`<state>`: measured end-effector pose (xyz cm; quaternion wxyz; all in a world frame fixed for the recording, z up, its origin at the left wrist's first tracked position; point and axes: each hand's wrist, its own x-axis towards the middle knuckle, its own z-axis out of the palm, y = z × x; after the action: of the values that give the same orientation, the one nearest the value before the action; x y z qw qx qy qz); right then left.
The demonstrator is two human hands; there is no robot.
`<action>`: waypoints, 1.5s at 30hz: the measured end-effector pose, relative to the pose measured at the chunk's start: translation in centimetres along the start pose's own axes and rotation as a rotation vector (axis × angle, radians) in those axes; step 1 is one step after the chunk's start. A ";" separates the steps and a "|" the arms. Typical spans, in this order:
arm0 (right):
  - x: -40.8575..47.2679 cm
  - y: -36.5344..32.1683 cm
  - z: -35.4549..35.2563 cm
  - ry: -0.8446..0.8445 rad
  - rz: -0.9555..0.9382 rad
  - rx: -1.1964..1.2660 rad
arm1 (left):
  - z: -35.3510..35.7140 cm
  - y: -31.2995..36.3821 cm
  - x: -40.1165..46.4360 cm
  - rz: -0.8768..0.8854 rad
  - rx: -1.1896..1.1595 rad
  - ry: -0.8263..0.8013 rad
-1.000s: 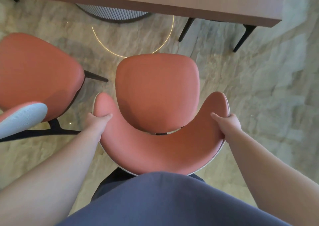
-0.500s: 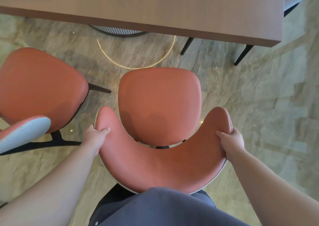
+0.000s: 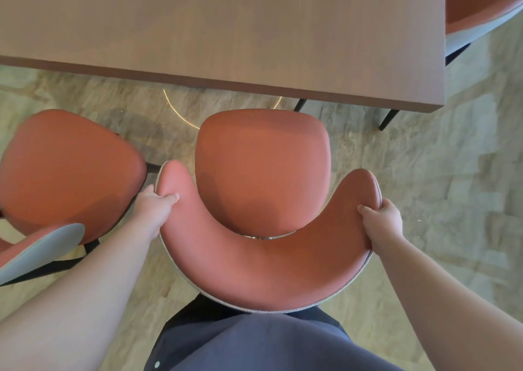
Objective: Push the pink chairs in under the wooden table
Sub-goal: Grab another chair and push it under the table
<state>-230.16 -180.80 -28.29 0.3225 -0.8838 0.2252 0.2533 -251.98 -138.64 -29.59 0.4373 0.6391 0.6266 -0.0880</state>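
Observation:
A pink chair with a curved backrest stands right in front of me, its seat's front edge close to the near edge of the wooden table. My left hand grips the left tip of the backrest, thumb on top. My right hand grips the right tip the same way. A second pink chair stands to the left, clear of the table, its grey-backed backrest at the lower left.
A third pink chair sits at the table's right end, top right. Black chair legs show under the table's right corner. A thin glowing ring lies on the stone floor under the table edge.
The chair in my hands has moved forward toward the table, and the table edge now lies much nearer to its seat. Both hands keep the same grip on the backrest tips.

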 end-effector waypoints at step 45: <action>11.4 -16.3 5.7 0.087 0.028 0.012 | 2.4 17.4 17.0 0.053 0.002 0.003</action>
<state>-213.93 -168.36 -31.43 0.3143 -0.8887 0.2528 0.2178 -232.26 -125.05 -34.48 0.4380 0.6559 0.6101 -0.0760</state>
